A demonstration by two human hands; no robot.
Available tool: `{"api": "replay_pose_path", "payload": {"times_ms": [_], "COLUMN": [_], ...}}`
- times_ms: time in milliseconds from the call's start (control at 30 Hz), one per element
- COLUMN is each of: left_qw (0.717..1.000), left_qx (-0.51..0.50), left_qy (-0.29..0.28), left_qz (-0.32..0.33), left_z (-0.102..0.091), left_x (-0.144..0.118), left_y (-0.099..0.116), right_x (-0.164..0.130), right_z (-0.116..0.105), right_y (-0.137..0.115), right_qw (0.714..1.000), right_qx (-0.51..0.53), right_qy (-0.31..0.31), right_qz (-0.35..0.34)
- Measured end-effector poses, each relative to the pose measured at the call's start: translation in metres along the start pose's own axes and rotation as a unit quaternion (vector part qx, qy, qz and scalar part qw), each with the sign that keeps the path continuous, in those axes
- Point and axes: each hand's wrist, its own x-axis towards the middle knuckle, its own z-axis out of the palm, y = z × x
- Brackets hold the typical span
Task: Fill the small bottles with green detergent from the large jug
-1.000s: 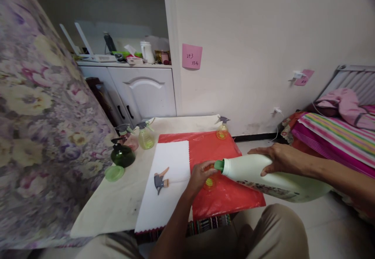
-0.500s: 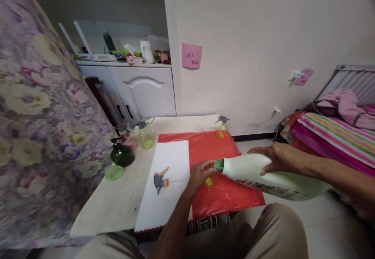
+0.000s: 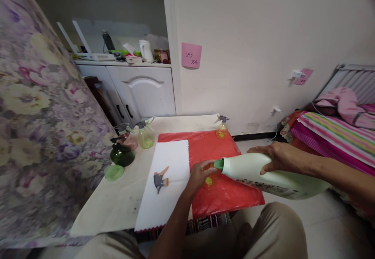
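Pale-green jug sits tilted, held under the right hand, spout beside the left hand, which grips the bottle beneath it: pouring seems in hand, the next move calling for a steady tilt.

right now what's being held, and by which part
Right hand: the pale green jug, by its upper side behind the neck. Left hand: the orange bottle, around its upper part.
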Motion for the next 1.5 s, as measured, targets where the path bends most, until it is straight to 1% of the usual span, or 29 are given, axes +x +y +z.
{"api": "replay_pose_path", "payload": {"times_ms": [267,467,633,1067,1500], "left_qw": [1.000,1.000,1.000,1.000,1.000], "left_qx": [-0.001,0.001,0.001,0.005,0.003], "left_qy": [0.001,0.006,0.005,0.001,-0.002], "left_qz": [-0.004,-0.008,-0.008,-0.009,-0.005], "left_z": [-0.0003,0.0003,0.0003,-0.0004,-0.0006], "left_x": [-0.0004,0.0001,0.0013,0.0003,-0.0001], "left_y": [0.0032,0.0016,-0.0005,0.0014,0.0014], "right_x": [0.0007,0.0002,0.0009,0.0006,-0.0001], "right_z": [-0.0002,-0.0011,-0.0031,-0.0046,-0.0052], "right_y": [-0.0002,-0.0007,-0.0035,-0.0051,-0.0059], "right_qw": [1.000,1.000,1.000,1.000,1.000], "right_qx": [0.003,0.001,-0.009,0.013,-0.006], "right_qy": [0.001,0.008,0.004,-0.002,0.000], "right_qz": [-0.004,-0.010,0.007,0.001,0.016]}}
